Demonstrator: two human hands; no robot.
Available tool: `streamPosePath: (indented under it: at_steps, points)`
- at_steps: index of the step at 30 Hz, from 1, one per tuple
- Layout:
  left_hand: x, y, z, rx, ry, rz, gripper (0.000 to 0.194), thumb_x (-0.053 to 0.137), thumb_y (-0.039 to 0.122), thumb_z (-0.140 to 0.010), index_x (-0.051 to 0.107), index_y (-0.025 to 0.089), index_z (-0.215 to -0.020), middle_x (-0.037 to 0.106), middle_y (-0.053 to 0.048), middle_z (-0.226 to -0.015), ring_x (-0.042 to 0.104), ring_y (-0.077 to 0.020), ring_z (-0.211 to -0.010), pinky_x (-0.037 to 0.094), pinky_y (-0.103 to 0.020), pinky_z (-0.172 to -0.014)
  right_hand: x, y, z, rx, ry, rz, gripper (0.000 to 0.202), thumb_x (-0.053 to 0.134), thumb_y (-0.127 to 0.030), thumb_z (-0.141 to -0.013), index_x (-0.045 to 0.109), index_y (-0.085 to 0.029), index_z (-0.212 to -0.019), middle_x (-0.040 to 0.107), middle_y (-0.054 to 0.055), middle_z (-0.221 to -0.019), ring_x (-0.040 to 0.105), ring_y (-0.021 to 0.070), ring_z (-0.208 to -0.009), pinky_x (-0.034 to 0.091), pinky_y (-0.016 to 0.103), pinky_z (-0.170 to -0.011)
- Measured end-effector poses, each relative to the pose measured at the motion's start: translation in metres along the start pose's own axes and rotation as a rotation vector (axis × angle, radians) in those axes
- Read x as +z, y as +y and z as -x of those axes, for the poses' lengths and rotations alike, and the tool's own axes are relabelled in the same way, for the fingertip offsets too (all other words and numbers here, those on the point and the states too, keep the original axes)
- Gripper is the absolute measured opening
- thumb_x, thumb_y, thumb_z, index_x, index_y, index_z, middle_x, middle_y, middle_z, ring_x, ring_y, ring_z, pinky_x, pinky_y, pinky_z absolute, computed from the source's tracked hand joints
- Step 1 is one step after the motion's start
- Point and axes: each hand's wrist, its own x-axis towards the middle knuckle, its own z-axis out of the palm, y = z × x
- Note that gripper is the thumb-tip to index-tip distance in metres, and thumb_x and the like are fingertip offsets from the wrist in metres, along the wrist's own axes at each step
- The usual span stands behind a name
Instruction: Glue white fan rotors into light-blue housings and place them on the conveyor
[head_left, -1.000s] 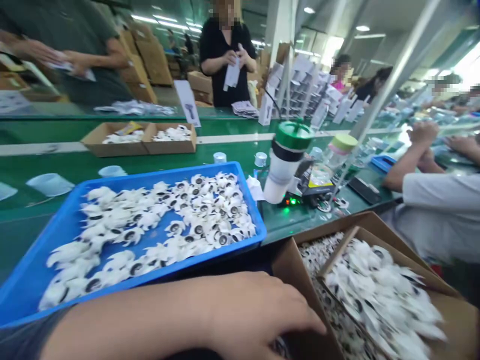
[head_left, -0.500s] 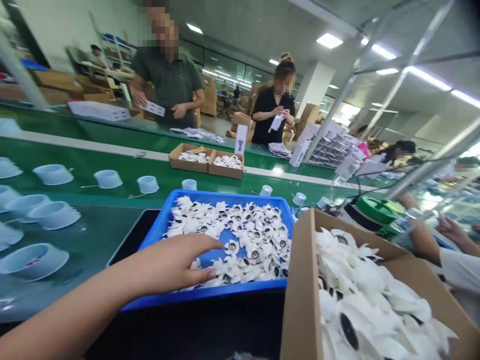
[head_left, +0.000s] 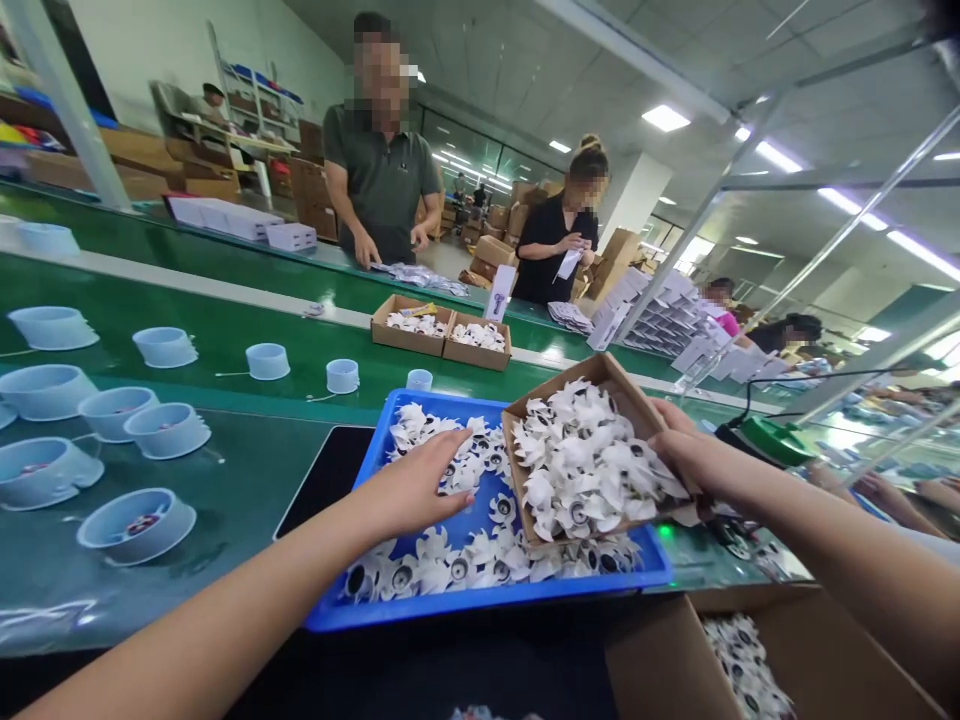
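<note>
The cardboard box [head_left: 616, 385], heaped with white fan pieces [head_left: 577, 455], is located over the right part of the blue tray [head_left: 450, 607], covering the view of the tray's far right corner. The right hand [head_left: 694, 455] grasps the box by its right wall; the left hand [head_left: 420, 485] is released, finger and thumb spread, over the tray between its left edge and the box. In my assessment, sound handling here means a firm hold on that wall, the box kept low, any tilt gradual and directed inward from the tray's right edge, and the left hand ready to steady the load. The box's mouth faces up and towards the wearer, its walls askew to the tray's edges; seen at this slant, the long axis cannot be determined with confidence
</note>
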Motion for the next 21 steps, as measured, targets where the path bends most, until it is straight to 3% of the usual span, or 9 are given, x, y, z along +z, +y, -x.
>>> streamPosePath:
  at_steps: [5, 11, 15, 21]
  points:
    - [0.010, 0.006, -0.017, 0.088, -0.095, -0.007, 0.097, 0.058, 0.062, -0.083, 0.015, 0.025, -0.161, 0.006, -0.010, -0.168, 0.017, -0.0337, -0.153, 0.029, -0.052, -0.120, 0.001, -0.031, -0.013, 0.023, 0.024, 0.414, 0.070, 0.043, -0.039, -0.090, 0.011, -0.039, -0.153, 0.061, 0.007, -0.092, 0.061, 0.0217, -0.056, 0.044, 0.027, -0.044]
    - [0.027, 0.003, -0.023, 0.121, -0.124, 0.010, 0.103, 0.064, 0.060, -0.081, 0.010, 0.025, -0.161, -0.002, -0.013, -0.167, 0.015, -0.0366, -0.152, 0.031, -0.052, -0.118, 0.006, -0.056, -0.018, -0.212, 0.153, 0.769, 0.072, 0.046, -0.047, -0.090, 0.017, -0.037, -0.155, 0.061, 0.013, -0.113, 0.064, 0.0308, -0.091, 0.050, 0.038, -0.073]
    - [0.031, -0.004, -0.024, 0.075, -0.095, 0.009, 0.107, 0.066, 0.057, -0.080, 0.006, 0.020, -0.161, -0.005, -0.017, -0.166, 0.010, -0.0358, -0.153, 0.028, -0.052, -0.120, 0.008, -0.071, -0.024, -0.290, 0.248, 0.892, 0.072, 0.044, -0.052, -0.090, 0.021, -0.035, -0.156, 0.057, 0.014, -0.111, 0.063, 0.0287, -0.082, 0.048, 0.036, -0.067]
    - [0.030, -0.010, -0.023, 0.051, -0.083, -0.065, 0.099, 0.063, 0.057, -0.081, 0.018, 0.017, -0.160, 0.002, -0.016, -0.167, 0.012, -0.0338, -0.153, 0.022, -0.049, -0.123, 0.015, -0.079, -0.022, -0.433, 0.279, 1.014, 0.070, 0.043, -0.056, -0.090, 0.021, -0.040, -0.154, 0.051, 0.010, -0.098, 0.057, 0.0228, -0.068, 0.046, 0.033, -0.058]
